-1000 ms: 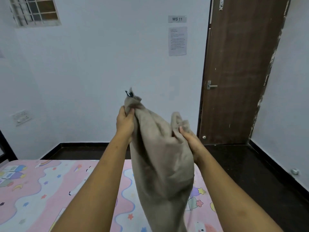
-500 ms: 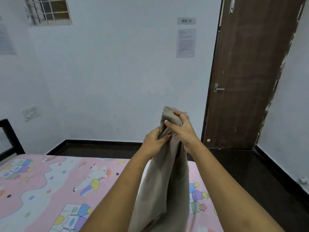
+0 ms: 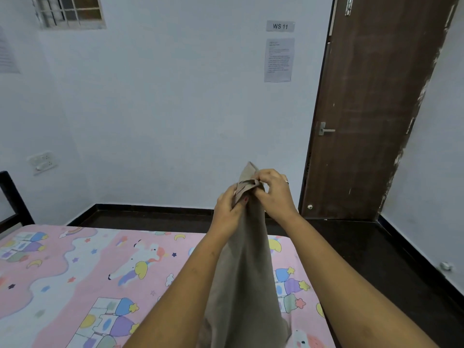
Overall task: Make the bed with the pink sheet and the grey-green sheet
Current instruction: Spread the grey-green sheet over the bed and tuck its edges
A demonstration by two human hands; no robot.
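The pink sheet (image 3: 82,270), printed with unicorns, stars and houses, lies spread flat over the bed below me. In front of me the grey-green sheet (image 3: 244,272) hangs bunched in a long drape, its lower end out of frame. My left hand (image 3: 229,212) grips the sheet just under its top edge. My right hand (image 3: 275,194) pinches the folded top corner right beside it. Both hands are held close together above the bed's far right part.
A closed brown door (image 3: 371,109) stands at the right, with dark floor (image 3: 391,259) between it and the bed. The black bed frame (image 3: 11,199) rises at the far left. White walls carry a notice sheet (image 3: 278,60) and a switchboard (image 3: 42,162).
My two hands, apart on the sheet's top a second ago, have come together. The sheet's top has narrowed into one bunch and the view has shifted slightly left.
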